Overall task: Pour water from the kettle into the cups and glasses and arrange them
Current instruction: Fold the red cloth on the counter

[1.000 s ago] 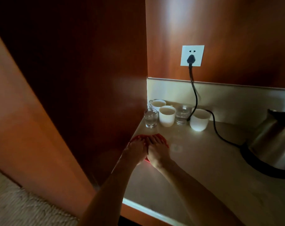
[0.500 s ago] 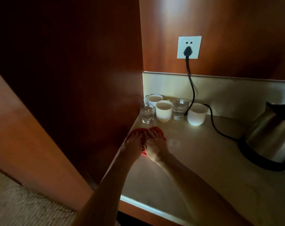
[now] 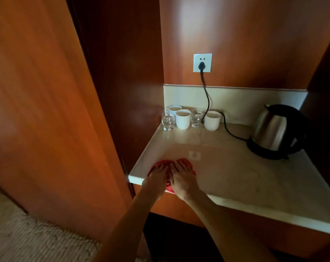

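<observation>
**Around the counter**

I see a pale stone counter [image 3: 236, 167] set in a wood-panelled alcove. On the counter's near left corner lies a red cloth [image 3: 187, 163]. Above the counter's back edge, a white wall socket [image 3: 202, 62] holds a black plug, its cord [image 3: 207, 99] trailing down onto the counter. Left of the counter stands a wooden panel [image 3: 47, 110]; below it, beige carpet [image 3: 28, 233].

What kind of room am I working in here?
Probably a hotel room's tea nook: a stone counter recessed in wood panelling, with an electric kettle plugged into a wall socket and white cups grouped with glasses.
</observation>
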A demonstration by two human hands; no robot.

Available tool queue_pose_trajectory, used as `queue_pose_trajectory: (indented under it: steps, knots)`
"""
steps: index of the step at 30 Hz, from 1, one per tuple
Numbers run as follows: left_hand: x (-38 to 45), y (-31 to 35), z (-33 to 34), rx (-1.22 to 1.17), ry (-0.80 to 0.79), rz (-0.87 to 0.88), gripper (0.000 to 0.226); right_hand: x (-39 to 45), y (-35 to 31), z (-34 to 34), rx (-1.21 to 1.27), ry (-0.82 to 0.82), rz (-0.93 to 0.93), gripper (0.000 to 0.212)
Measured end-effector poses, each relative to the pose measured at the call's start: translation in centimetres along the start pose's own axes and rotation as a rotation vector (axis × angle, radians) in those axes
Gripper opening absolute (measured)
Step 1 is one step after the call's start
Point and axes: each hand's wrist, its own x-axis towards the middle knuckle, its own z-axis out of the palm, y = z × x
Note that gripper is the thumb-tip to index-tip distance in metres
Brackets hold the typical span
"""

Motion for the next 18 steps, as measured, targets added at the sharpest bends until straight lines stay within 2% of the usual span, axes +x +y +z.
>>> queue_pose_trajectory:
  steps: [4, 8, 13, 18]
  knots:
    - [-3.5, 2.3, -0.2, -0.004, 0.049, 0.078, 0.046, -4.2, 0.4, -0.2, -0.012, 0.004, 0.033, 0.05]
    - [-4.8, 4.8, 0.7, -0.003, 0.013, 0.138, 0.049, -7.4, 2.6, -1.1, -0.033, 0.039, 0.066, 0.052]
    - [-4.3, 9.8, 1.6, -0.02, 0.015, 0.238, 0.048, -10.0, 6.9, -2.8, -0.041, 0.076, 0.152, 0.052]
    - [-1.2, 12.7, 4.0, 0.029, -0.075, 0.33, 0.054, -10.5, 11.1, -3.4, -0.054, 0.181, 0.193, 0.049]
